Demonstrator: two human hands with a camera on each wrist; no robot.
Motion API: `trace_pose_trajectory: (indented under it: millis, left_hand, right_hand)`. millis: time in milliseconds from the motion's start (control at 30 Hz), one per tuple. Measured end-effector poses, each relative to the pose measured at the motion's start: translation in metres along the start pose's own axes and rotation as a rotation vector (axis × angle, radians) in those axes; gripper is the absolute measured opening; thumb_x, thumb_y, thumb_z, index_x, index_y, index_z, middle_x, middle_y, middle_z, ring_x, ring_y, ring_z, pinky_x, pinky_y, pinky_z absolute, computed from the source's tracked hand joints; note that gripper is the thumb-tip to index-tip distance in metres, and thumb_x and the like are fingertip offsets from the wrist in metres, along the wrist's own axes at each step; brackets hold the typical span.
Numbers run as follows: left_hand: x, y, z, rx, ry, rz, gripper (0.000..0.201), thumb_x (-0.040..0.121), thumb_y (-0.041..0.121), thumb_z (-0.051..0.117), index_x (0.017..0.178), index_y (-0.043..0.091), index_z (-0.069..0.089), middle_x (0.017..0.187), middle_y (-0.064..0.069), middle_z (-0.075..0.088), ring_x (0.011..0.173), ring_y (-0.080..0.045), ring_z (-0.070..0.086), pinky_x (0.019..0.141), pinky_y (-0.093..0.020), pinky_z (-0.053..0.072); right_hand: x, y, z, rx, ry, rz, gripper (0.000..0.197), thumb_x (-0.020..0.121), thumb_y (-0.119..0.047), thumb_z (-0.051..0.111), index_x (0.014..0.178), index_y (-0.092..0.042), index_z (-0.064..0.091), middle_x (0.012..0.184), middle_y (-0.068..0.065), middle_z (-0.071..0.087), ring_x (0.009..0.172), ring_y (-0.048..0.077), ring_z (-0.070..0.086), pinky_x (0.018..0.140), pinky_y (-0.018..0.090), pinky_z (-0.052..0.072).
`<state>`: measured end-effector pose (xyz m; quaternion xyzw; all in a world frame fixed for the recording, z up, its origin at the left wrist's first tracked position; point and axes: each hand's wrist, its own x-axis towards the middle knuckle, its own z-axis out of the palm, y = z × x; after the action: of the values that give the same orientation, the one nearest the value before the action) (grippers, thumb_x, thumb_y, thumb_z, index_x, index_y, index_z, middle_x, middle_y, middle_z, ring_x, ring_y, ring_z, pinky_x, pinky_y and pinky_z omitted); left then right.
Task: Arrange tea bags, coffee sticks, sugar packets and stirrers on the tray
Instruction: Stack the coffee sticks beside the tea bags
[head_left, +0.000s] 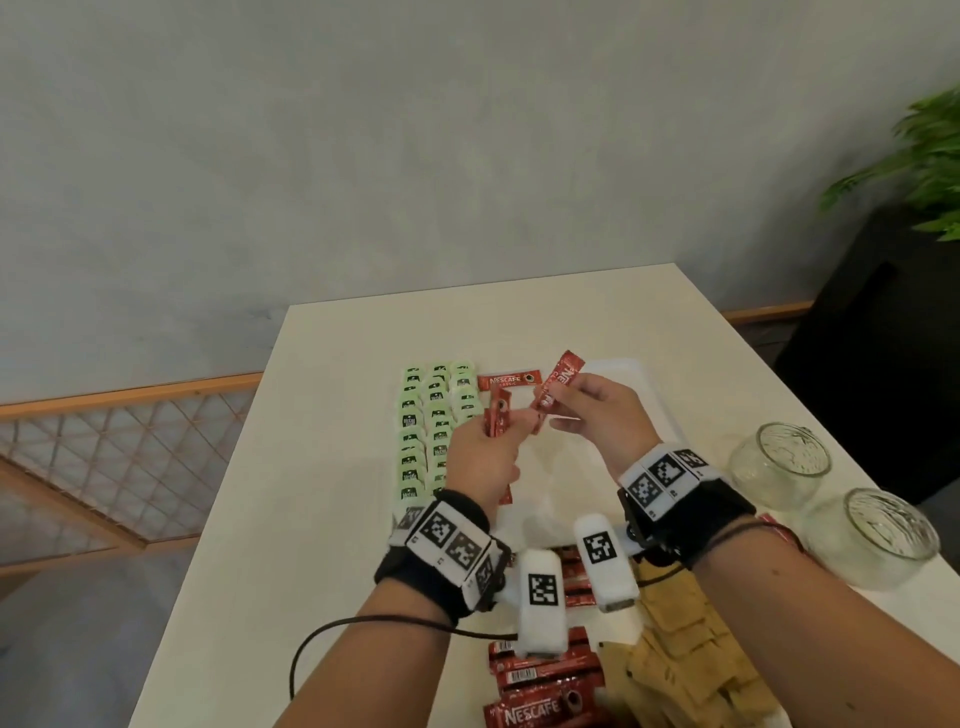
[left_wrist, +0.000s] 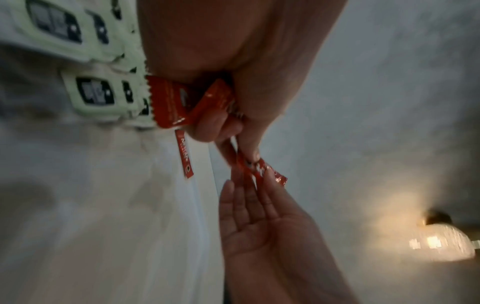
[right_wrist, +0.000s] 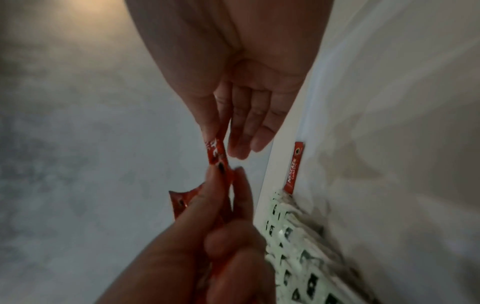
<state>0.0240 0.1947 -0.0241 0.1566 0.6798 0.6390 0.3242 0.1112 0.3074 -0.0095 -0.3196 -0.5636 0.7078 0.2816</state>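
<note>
Over the white tray (head_left: 641, 371) my left hand (head_left: 501, 434) grips a small bunch of red coffee sticks (head_left: 497, 413), upright in the fist (left_wrist: 182, 105). My right hand (head_left: 558, 410) pinches one coffee stick (head_left: 562, 385) between thumb and fingers, tilted up to the right. In the wrist views that stick (left_wrist: 262, 170) (right_wrist: 217, 153) bridges both hands, the left fingertips on its lower end. Another coffee stick (head_left: 510, 381) lies flat at the tray's far side (right_wrist: 294, 168). Green tea bags (head_left: 435, 431) lie in three rows on the tray's left part.
Two clear glass jars (head_left: 779, 462) (head_left: 878, 538) stand at the table's right edge. A heap of loose coffee sticks (head_left: 545, 675) and brown sugar packets (head_left: 691, 649) lies near the front edge under my wrists. A green plant (head_left: 919, 156) stands at the far right.
</note>
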Motion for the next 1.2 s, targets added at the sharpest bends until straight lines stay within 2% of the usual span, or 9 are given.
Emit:
trace_pose_trajectory:
  millis: [133, 200, 333, 433, 567, 700, 800, 1033, 1200]
  left_hand:
    - [0.001, 0.001, -0.01, 0.187, -0.019, 0.092, 0.023, 0.084, 0.031, 0.076, 0.104, 0.019, 0.071, 0.067, 0.011, 0.057, 0.042, 0.001, 0.044, 0.045, -0.018, 0.037]
    - [0.004, 0.007, -0.013, 0.187, -0.022, 0.134, 0.031, 0.082, 0.036, 0.078, 0.106, 0.017, 0.07, 0.061, 0.016, 0.054, 0.042, -0.001, 0.042, 0.047, -0.02, 0.035]
    - [0.007, 0.019, -0.016, 0.313, -0.086, 0.198, 0.026, 0.08, 0.041, 0.077, 0.093, 0.019, 0.074, 0.052, 0.014, 0.053, 0.045, -0.007, 0.044, 0.049, -0.027, 0.038]
    - [0.005, 0.016, -0.014, 0.404, -0.096, 0.222, 0.019, 0.082, 0.035, 0.076, 0.08, 0.016, 0.077, 0.043, 0.014, 0.05, 0.045, -0.008, 0.043, 0.052, -0.029, 0.039]
    - [-0.002, 0.009, -0.006, 0.312, -0.106, 0.145, 0.019, 0.087, 0.026, 0.069, 0.075, 0.011, 0.07, 0.051, 0.006, 0.049, 0.045, -0.012, 0.04, 0.044, -0.024, 0.036]
    - [-0.006, 0.007, -0.003, 0.307, -0.077, 0.167, 0.019, 0.091, 0.03, 0.066, 0.085, 0.012, 0.069, 0.063, 0.006, 0.061, 0.039, -0.006, 0.043, 0.042, -0.024, 0.037]
    - [0.001, 0.006, -0.005, 0.285, -0.007, 0.191, 0.019, 0.091, 0.031, 0.067, 0.081, 0.015, 0.066, 0.056, 0.007, 0.054, 0.038, -0.008, 0.043, 0.043, -0.025, 0.036]
    - [0.028, 0.009, -0.014, 0.318, 0.053, 0.207, 0.018, 0.089, 0.033, 0.069, 0.079, 0.019, 0.07, 0.05, 0.013, 0.052, 0.049, -0.008, 0.044, 0.057, -0.029, 0.039]
    - [0.045, 0.018, -0.022, 0.344, 0.002, 0.064, 0.033, 0.095, 0.041, 0.058, 0.09, 0.009, 0.065, 0.065, 0.003, 0.052, 0.056, -0.013, 0.045, 0.058, -0.029, 0.048]
  right_hand:
    - [0.0, -0.004, -0.017, -0.152, -0.113, -0.038, 0.018, 0.097, -0.003, 0.05, 0.081, -0.008, 0.045, 0.086, 0.019, 0.074, 0.073, 0.026, 0.07, 0.067, 0.034, 0.059]
    - [-0.004, -0.003, -0.022, -0.364, -0.255, -0.06, 0.011, 0.098, -0.007, 0.05, 0.088, -0.006, 0.051, 0.075, 0.013, 0.07, 0.064, 0.02, 0.064, 0.062, 0.029, 0.052]
    - [-0.008, -0.001, -0.029, -0.567, -0.401, -0.068, 0.01, 0.097, -0.013, 0.055, 0.093, -0.009, 0.064, 0.07, 0.003, 0.067, 0.072, 0.017, 0.063, 0.074, 0.033, 0.05]
    - [-0.008, -0.003, -0.03, -0.633, -0.374, -0.079, 0.011, 0.092, -0.02, 0.063, 0.088, -0.015, 0.072, 0.07, 0.005, 0.071, 0.069, 0.014, 0.062, 0.079, 0.043, 0.052]
    - [-0.009, -0.006, -0.029, -0.612, -0.365, -0.066, 0.023, 0.084, -0.039, 0.071, 0.085, -0.017, 0.077, 0.066, 0.004, 0.071, 0.065, 0.012, 0.063, 0.078, 0.039, 0.054]
    - [-0.008, -0.009, -0.029, -0.558, -0.319, -0.061, 0.02, 0.083, -0.027, 0.074, 0.082, -0.008, 0.076, 0.06, 0.005, 0.066, 0.056, 0.014, 0.059, 0.065, 0.024, 0.053]
    - [0.003, -0.005, -0.034, -0.447, -0.209, -0.049, 0.02, 0.077, -0.025, 0.08, 0.079, -0.006, 0.074, 0.061, 0.006, 0.066, 0.052, 0.015, 0.055, 0.056, 0.021, 0.048]
    - [0.029, 0.005, -0.048, -0.174, -0.274, 0.093, 0.016, 0.091, -0.002, 0.061, 0.103, -0.006, 0.071, 0.09, 0.017, 0.074, 0.065, 0.014, 0.067, 0.073, 0.025, 0.059]
    - [0.054, 0.02, -0.047, -0.277, -0.133, 0.144, 0.014, 0.088, -0.004, 0.066, 0.1, 0.0, 0.072, 0.077, 0.011, 0.074, 0.057, 0.013, 0.062, 0.067, 0.023, 0.059]
